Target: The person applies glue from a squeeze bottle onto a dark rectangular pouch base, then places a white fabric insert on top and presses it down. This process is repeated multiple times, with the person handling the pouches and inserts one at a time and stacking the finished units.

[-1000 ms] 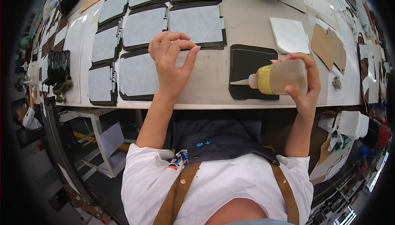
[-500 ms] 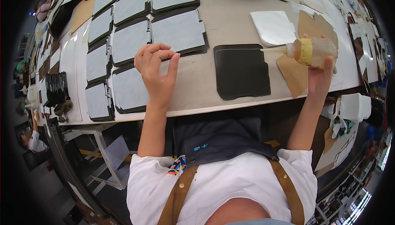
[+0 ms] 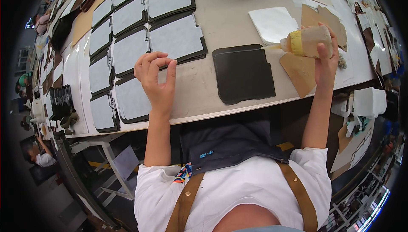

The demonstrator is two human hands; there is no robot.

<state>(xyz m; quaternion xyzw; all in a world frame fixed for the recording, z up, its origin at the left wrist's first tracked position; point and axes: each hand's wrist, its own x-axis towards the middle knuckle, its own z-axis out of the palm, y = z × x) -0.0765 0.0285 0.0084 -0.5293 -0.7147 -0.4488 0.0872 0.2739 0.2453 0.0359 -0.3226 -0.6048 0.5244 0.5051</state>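
Note:
My right hand (image 3: pixel 326 64) grips a translucent squeeze bottle (image 3: pixel 307 41) with a yellow collar, held sideways, its thin nozzle pointing left over the upper right corner of a black leather panel (image 3: pixel 244 73) lying on the table (image 3: pixel 225 15). My left hand (image 3: pixel 156 79) hovers with fingers curled and apart, holding nothing, over the table beside grey-faced dark panels (image 3: pixel 176 36). A white sheet (image 3: pixel 272 22) lies behind the black panel.
Several grey-faced dark panels (image 3: pixel 123 49) lie in rows across the left of the table. Brown cardboard pieces (image 3: pixel 299 73) lie under the bottle. A stack of black pieces (image 3: pixel 61 102) stands at far left. White rags (image 3: pixel 367 102) hang at the right edge. Another person (image 3: pixel 40 157) works below left.
My right hand has swung the bottle out to the right and back so its nozzle reaches the black panel's upper right corner. The left hand has lifted and curled its fingers.

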